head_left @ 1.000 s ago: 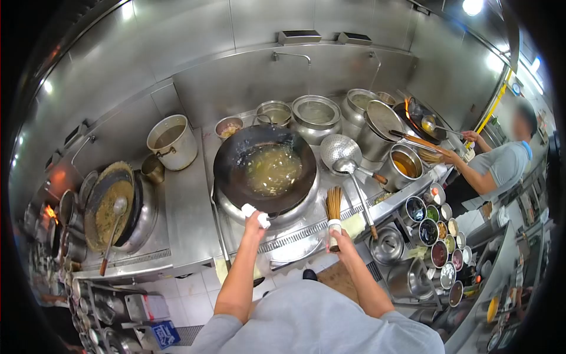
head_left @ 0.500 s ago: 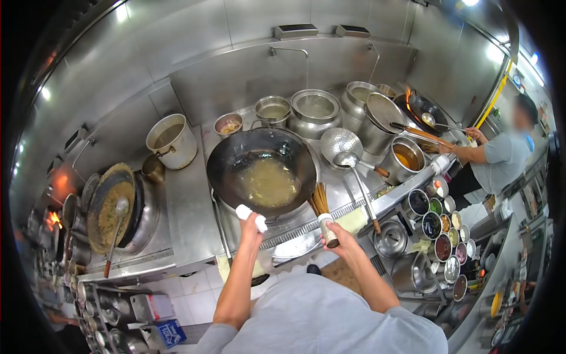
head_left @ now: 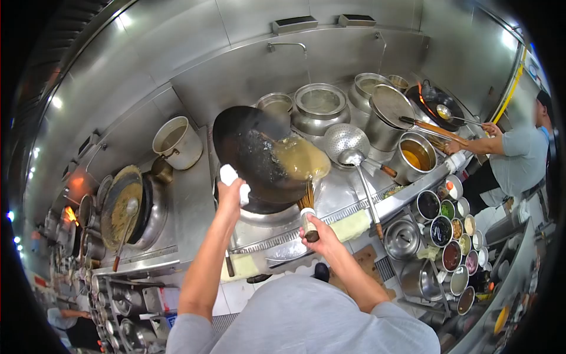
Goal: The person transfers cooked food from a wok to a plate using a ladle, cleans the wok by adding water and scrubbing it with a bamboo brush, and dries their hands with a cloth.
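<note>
My left hand [head_left: 230, 193] is closed around a folded white cloth [head_left: 229, 174] at the near left rim of a large black wok [head_left: 242, 144]. The wok is tipped to the right, and cloudy yellowish liquid [head_left: 300, 159] pools against its right side, up to the lip. My right hand [head_left: 324, 235] grips the handle of a bamboo wok brush [head_left: 308, 203]. Its bristles point away from me, close to the wok's near right rim; whether they touch it I cannot tell. Below the wok the metal burner ring [head_left: 265, 217] shows.
To the right lie a perforated strainer [head_left: 346, 141] and a ladle [head_left: 367, 192]. Steel pots, one a lidded stockpot [head_left: 392, 109], line the back. Another wok [head_left: 127, 206] stands left. Seasoning tins [head_left: 441, 230] sit at right, near a co-worker [head_left: 513, 156] holding a ladle.
The wok has gone from nearly level to tilted right, its far left side raised, and the liquid has run to the right. My left hand rose leftward; the brush moved slightly left.
</note>
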The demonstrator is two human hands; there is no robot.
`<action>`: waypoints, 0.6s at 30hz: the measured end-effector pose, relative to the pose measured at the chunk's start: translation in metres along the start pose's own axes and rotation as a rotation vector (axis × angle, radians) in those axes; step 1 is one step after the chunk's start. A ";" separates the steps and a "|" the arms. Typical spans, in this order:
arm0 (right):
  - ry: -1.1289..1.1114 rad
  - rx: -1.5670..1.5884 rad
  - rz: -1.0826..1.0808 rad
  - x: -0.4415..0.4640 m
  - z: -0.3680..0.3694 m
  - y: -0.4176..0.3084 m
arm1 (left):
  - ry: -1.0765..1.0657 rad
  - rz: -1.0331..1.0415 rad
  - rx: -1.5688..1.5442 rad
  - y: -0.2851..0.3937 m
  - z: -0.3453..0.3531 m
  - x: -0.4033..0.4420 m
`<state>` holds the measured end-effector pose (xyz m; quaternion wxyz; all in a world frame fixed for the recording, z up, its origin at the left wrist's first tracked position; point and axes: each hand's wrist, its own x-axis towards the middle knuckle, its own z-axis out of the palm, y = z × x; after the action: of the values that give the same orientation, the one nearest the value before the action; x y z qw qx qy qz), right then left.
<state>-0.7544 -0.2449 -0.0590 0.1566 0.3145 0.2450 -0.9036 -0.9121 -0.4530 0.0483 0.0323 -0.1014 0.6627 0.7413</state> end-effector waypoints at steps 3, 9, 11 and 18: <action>-0.022 0.066 0.030 0.002 0.008 -0.011 | -0.014 0.052 0.136 0.019 0.014 0.020; -0.103 0.241 0.202 0.016 0.005 -0.025 | 0.081 0.278 0.454 0.039 0.048 -0.002; -0.111 0.235 0.206 0.017 0.004 -0.024 | 0.122 0.352 0.586 0.030 0.053 -0.018; -0.056 0.172 0.175 0.008 0.008 -0.026 | 0.165 0.387 0.390 0.001 0.037 -0.028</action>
<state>-0.7758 -0.2281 -0.0499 0.2137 0.3218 0.1336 -0.9126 -0.8893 -0.4141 0.0581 -0.1450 -0.0251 0.8003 0.5813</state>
